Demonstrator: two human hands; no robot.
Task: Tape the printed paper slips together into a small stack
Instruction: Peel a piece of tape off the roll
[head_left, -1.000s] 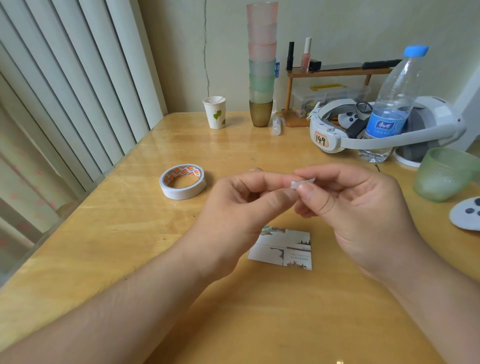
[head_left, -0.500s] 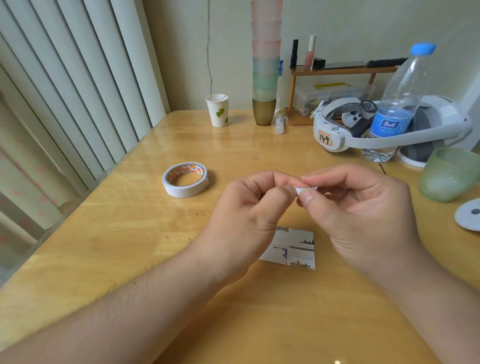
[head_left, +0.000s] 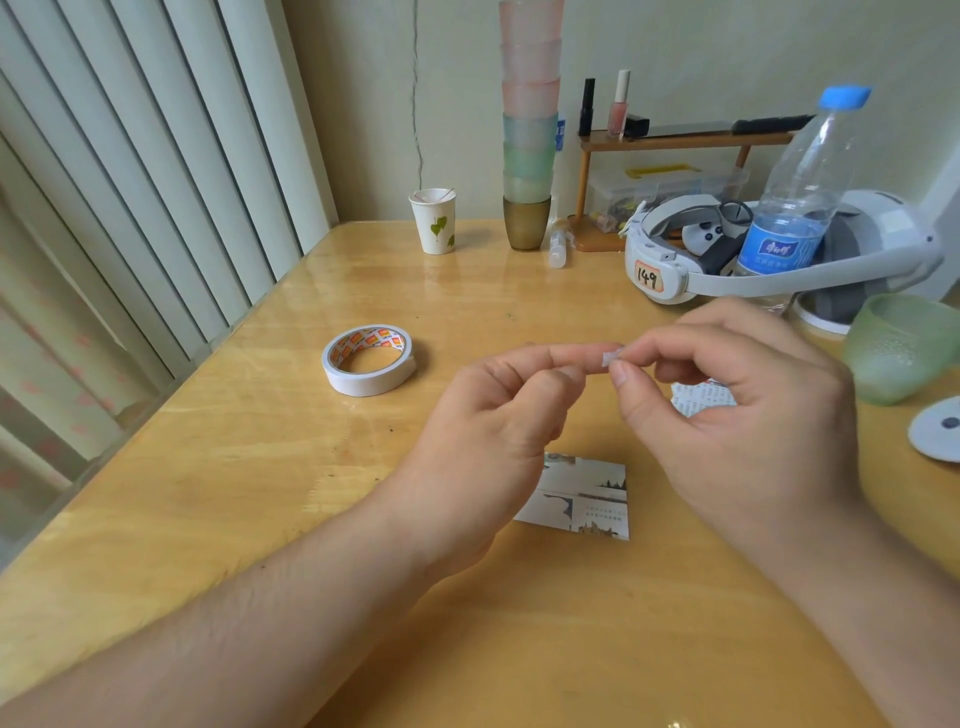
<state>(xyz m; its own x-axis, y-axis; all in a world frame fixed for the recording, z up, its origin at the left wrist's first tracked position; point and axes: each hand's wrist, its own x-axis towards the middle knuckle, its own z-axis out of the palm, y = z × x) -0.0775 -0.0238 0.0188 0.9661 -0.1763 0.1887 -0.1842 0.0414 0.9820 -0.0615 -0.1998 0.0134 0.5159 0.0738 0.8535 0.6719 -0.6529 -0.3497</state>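
We have a small piece of tape pinched between both hands above the desk. Our left hand nips one end between thumb and forefinger, and our right hand nips the other the same way, the remaining fingers loosely curled. Each grip is closed to fingertip contact on the tape and has nothing else in it.

The main risk, as we judge it, is the tape itself. It is tiny and presumably sticky on both faces, so it may fold onto itself, cling to a fingertip, or come away crumpled if we pull too hard while peeling its backing. A dropped piece could be hard to spot on the desk.

The printed slip lies flat on the desk directly below the grip and a little towards us, its left part hidden behind our left hand. A second printed slip shows beyond our right palm, partly covered by it. The tape roll sits well to the left of the grip. If we lower the tape carelessly it could land crooked or off the slip's edge.
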